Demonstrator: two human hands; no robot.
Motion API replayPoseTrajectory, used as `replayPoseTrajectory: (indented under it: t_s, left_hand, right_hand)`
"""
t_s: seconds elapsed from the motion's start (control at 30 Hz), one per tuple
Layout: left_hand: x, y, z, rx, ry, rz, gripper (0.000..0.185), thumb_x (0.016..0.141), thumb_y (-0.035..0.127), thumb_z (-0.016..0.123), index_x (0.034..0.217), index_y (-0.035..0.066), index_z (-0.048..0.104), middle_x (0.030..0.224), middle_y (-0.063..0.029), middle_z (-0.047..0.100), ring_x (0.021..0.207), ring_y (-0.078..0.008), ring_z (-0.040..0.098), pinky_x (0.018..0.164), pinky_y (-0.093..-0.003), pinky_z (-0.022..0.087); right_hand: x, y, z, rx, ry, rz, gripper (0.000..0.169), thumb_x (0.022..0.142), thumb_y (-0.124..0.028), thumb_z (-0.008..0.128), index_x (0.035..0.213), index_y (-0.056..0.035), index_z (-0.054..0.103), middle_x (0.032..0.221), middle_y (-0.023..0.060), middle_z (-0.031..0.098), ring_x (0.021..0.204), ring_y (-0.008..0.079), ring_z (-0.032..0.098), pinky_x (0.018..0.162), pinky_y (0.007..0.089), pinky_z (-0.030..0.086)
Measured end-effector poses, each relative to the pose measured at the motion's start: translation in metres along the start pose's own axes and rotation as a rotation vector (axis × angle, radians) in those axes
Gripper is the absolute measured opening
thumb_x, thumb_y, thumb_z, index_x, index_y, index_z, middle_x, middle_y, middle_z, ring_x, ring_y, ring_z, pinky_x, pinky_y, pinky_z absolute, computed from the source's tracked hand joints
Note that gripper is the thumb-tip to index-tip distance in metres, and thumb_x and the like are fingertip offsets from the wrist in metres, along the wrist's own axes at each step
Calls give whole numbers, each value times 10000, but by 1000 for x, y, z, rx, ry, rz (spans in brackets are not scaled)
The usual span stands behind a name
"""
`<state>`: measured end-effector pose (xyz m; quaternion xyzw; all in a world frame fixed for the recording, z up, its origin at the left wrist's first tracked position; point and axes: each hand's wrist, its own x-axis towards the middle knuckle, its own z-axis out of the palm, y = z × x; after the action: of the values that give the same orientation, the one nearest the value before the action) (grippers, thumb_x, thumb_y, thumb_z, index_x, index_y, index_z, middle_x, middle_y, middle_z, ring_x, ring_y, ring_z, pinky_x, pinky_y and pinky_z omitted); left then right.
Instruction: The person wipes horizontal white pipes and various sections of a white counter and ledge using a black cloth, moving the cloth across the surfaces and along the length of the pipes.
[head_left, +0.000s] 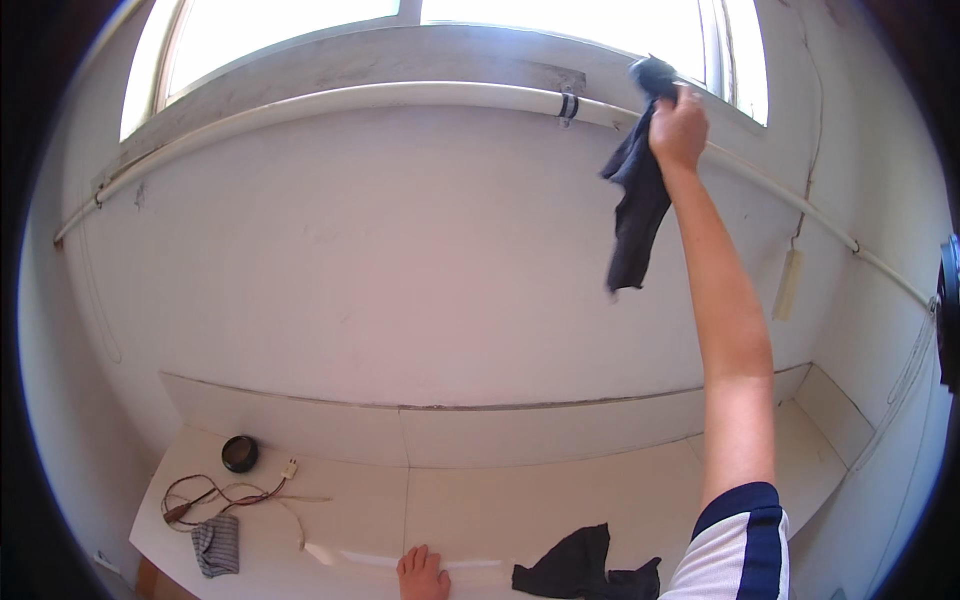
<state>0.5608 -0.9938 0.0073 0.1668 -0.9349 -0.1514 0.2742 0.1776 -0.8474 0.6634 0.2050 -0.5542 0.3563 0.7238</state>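
Observation:
My right hand (679, 129) is raised near the window sill, closed on a dark cloth (637, 202) that hangs down in front of the wall and the white pipe. The cloth's bunched top is blurred. Low in the view, my left hand (422, 576) rests on the white tiled surface, its fingers slightly spread and nothing seen in them. To its right, a black cloth (574, 562) lies on the same surface. A folded grey striped cloth (217, 546) lies at the left, beside a coiled cord with a plug (289, 469).
A round black container (240, 454) stands at the back left of the surface. A white pipe (450, 94) runs along the wall beneath the window. Thin cords hang at both sides, and a pale strip (788, 285) hangs at the right. A black object (949, 315) shows at the right edge.

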Motion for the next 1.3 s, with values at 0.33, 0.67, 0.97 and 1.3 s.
replayPoseTrajectory:
  t_s: [0.33, 0.67, 0.97, 1.3]
  left_hand:
    - [3, 6, -6, 70, -22, 37, 371, 782, 129, 524, 1129, -2, 535, 1247, -220, 505, 1196, -373, 423, 1005, -505, 321]
    - [6, 12, -5, 107, -71, 13, 353, 818, 136, 524, 1144, 2, 531, 1274, -217, 485, 1210, -366, 415, 1017, -507, 309]
    - [3, 6, -6, 154, -35, 79, 344, 828, 130, 522, 1138, -17, 543, 1270, -233, 485, 1199, -389, 416, 1016, -513, 306]
    - [12, 21, -14, 65, -19, 6, 324, 815, 111, 540, 1124, 13, 560, 1220, -209, 521, 1154, -381, 452, 980, -497, 348]
  right_hand:
    - [-26, -34, 39, 106, -125, -299, 217, 817, -202, 581, 978, -66, 527, 992, 131, 578, 957, 340, 571, 794, 460, 451]
    - [31, 148, 11, -239, -261, -154, 274, 857, -309, 549, 996, -83, 616, 942, 160, 659, 938, 341, 628, 794, 489, 480]
    - [4, 116, 13, -103, -170, -183, 283, 866, -231, 543, 1065, -40, 607, 1043, 154, 625, 984, 342, 596, 830, 465, 483]
    - [1, 82, 11, -19, -223, -378, 254, 816, -275, 624, 955, -66, 587, 931, 114, 629, 940, 311, 594, 821, 433, 462]
